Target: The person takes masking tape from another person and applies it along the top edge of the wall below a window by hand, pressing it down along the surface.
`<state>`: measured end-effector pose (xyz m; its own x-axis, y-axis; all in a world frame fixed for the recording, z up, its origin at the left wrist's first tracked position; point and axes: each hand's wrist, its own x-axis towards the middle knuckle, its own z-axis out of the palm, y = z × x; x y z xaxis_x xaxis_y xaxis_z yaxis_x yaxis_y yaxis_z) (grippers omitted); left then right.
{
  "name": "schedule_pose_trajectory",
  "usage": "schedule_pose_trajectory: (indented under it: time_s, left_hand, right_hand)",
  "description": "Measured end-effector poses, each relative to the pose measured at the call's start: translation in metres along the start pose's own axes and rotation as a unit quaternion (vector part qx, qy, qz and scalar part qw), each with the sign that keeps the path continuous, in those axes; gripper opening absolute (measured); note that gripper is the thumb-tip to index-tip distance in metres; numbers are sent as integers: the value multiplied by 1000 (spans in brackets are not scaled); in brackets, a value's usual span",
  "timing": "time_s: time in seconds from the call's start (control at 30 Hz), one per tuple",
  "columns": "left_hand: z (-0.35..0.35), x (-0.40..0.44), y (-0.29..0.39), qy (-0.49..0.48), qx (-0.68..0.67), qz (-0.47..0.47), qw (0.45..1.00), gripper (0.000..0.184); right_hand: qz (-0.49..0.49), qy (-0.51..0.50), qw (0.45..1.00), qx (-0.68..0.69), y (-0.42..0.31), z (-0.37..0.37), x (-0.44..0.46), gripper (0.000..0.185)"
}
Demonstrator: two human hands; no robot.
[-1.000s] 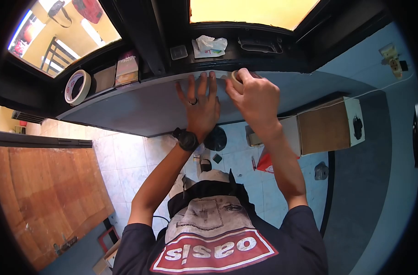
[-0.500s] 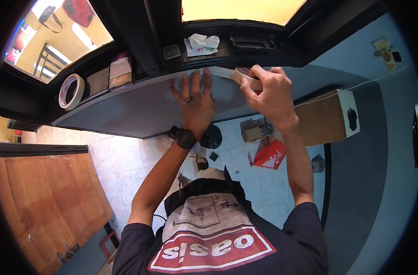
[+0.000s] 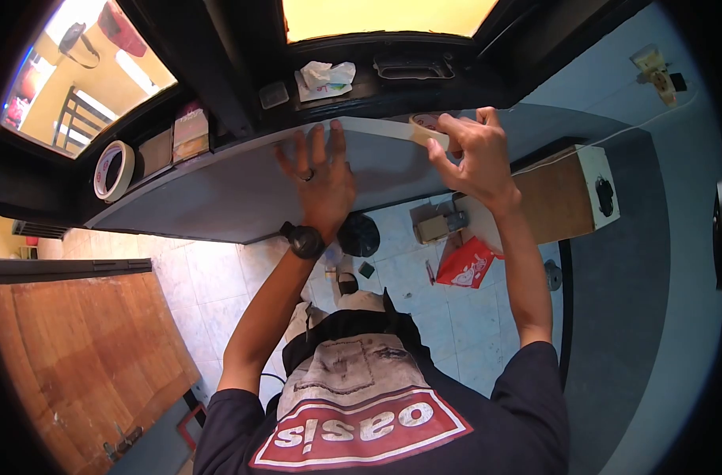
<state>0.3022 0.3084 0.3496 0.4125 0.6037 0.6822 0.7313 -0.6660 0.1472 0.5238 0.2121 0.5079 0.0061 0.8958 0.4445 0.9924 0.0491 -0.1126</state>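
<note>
My left hand (image 3: 327,178) lies flat with its fingers spread on the grey wall (image 3: 226,190), just under the black window frame. A ring and a dark wristwatch (image 3: 306,241) are on it. My right hand (image 3: 481,162) grips a roll of masking tape (image 3: 429,125) between thumb and fingers. From the roll, a pale tape strip (image 3: 377,127) stretches leftward to the fingertips of my left hand. Left of those fingers, a pale band runs along the wall's upper edge.
On the black window ledge stand a second tape roll (image 3: 114,170), a small box (image 3: 191,134), a clear lid (image 3: 274,96) and a crumpled packet (image 3: 325,81). Below are a red bag (image 3: 465,265), a black bin (image 3: 359,236) and a wooden cabinet (image 3: 555,198). A socket with a cable (image 3: 657,71) is at right.
My right hand has moved away to the right from my left hand with the roll, and a longer stretch of tape shows between them. The view has shifted slightly.
</note>
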Motion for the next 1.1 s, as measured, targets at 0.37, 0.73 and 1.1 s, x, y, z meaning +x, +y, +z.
schedule_pose_trajectory:
  time_s: [0.37,0.73,1.1]
  left_hand:
    - [-8,2,4,-2,-13,-17,1000,87]
    - [-6,2,2,-20,27,-7,999,92]
    - [-5,1,2,-23,53,-1,998,89]
  right_hand:
    - [3,27,998,-48,19,-3,-7,33]
    - [-2,72,994,-82,18,14,-1,21]
    - [52,84,989,-107,-1,27,8,22]
